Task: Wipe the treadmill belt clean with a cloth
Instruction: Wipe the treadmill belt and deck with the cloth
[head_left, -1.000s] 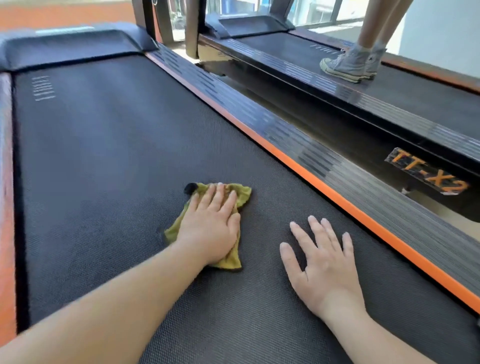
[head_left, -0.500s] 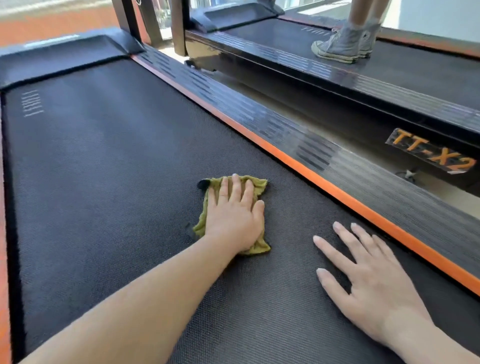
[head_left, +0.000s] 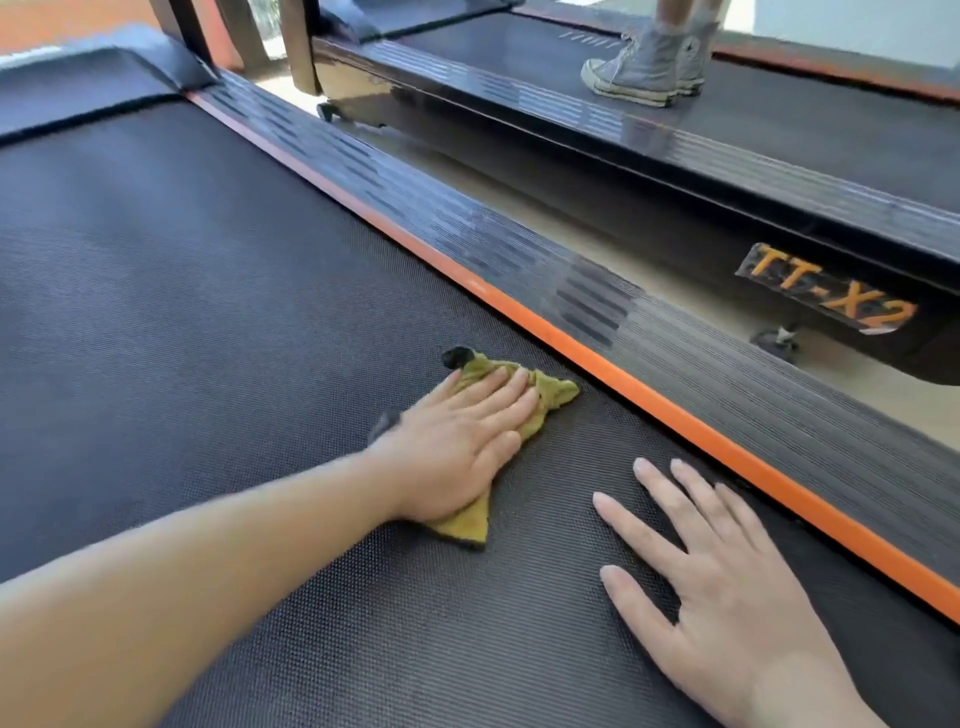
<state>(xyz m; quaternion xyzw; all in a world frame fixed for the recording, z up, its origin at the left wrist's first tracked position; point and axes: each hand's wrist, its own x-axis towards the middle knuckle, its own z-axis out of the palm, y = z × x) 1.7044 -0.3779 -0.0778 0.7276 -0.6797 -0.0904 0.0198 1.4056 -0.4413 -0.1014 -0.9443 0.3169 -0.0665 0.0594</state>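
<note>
I am wiping the black textured treadmill belt (head_left: 208, 312), and the stroke is now reaching toward the orange side strip (head_left: 623, 374), closer than a second ago; that margin is getting covered. My left hand (head_left: 457, 457), fingers flat, is pressing the olive-green cloth (head_left: 553, 391) near the strip. My right hand (head_left: 727, 587) is resting spread beside the strip, gripping nothing. My palm is hiding much of the cloth.

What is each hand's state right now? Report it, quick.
Left hand: open, fingers flat, pressing the cloth onto the belt.
Right hand: open, flat on the belt, holding nothing.
</note>
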